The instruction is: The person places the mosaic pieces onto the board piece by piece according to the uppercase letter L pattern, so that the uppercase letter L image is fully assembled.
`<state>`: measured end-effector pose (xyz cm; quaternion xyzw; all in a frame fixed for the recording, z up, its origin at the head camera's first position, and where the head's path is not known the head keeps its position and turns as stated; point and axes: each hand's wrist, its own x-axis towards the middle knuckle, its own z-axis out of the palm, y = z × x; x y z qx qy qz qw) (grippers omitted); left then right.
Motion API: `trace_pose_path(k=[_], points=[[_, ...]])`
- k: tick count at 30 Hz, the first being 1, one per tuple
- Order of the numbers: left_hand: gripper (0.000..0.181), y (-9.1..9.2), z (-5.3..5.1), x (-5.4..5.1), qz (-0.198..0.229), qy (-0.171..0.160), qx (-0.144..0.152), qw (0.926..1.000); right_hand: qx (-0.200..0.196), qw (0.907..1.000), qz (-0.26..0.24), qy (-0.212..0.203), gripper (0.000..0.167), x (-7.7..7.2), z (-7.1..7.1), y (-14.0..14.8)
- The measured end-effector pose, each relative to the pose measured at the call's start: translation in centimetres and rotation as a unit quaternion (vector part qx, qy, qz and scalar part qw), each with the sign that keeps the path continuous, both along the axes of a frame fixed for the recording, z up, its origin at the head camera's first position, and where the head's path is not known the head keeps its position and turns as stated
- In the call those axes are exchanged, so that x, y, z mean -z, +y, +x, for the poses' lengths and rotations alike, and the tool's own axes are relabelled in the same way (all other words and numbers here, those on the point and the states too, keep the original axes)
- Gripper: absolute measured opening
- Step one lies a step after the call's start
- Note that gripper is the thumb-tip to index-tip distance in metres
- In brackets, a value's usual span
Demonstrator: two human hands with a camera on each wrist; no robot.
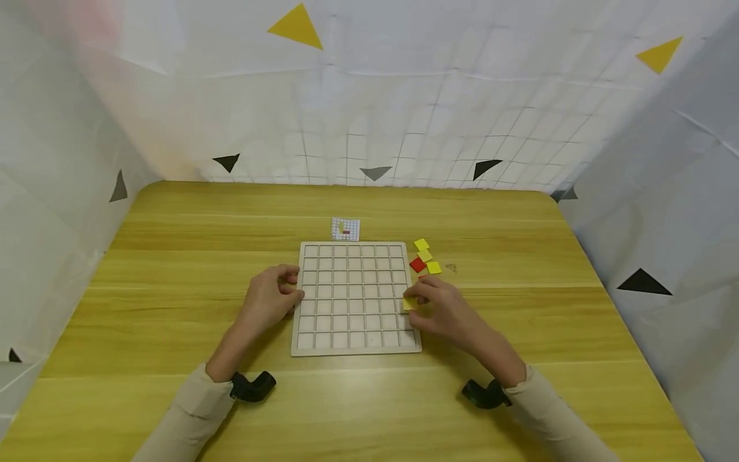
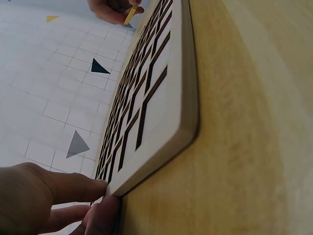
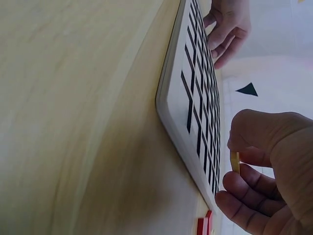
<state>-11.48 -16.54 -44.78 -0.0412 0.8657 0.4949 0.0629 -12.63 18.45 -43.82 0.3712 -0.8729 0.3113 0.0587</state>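
A pale wooden board (image 1: 356, 352) with a grid of square recesses lies on the table. My right hand (image 1: 441, 308) pinches a yellow square tile (image 1: 409, 303) over the board's right edge; in the right wrist view the tile (image 3: 235, 161) is seen edge-on between thumb and fingers of that hand (image 3: 274, 166). At the board's left edge, my left hand (image 1: 269, 296) grips the rim; the left wrist view has that hand's (image 2: 58, 200) fingers and thumb around the rim. Loose yellow tiles (image 1: 433, 267) and a red tile (image 1: 417, 264) lie right of the board.
A small printed grid card (image 1: 345, 229), with coloured patches on it, lies behind the board. White sheets with yellow, grey and black triangles (image 1: 644, 282) stand around the wooden table (image 1: 346, 410). A small dark mark (image 1: 451, 267) shows on the tabletop right of the loose tiles.
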Motion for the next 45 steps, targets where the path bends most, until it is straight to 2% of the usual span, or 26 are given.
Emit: trace_pose_path(k=[8, 25, 35, 45], points=[[0.050, 0.1, 0.0, -0.1, -0.001, 0.004, 0.002, 1.0000, -0.017, 0.9998, -0.008, -0.003, 0.024, -0.2, -0.1, -1.6], [0.050, 0.2, -0.1, 0.1, 0.001, 0.005, 0.005, 1.0000, -0.026, 0.9993, -0.027, -0.005, 0.022, -0.1, -0.8, -4.2], [0.050, 0.2, 0.0, -0.1, 0.001, 0.007, 0.004, 1.0000, -0.016, 0.9993, -0.019, -0.029, 0.023, -0.7, -1.6, -5.8], [0.050, 0.0, 0.0, 0.0, -0.003, 0.013, 0.004, 0.9999, -0.011, 0.9997, 0.000, -0.023, 0.022, -0.9, -2.5, -7.4]])
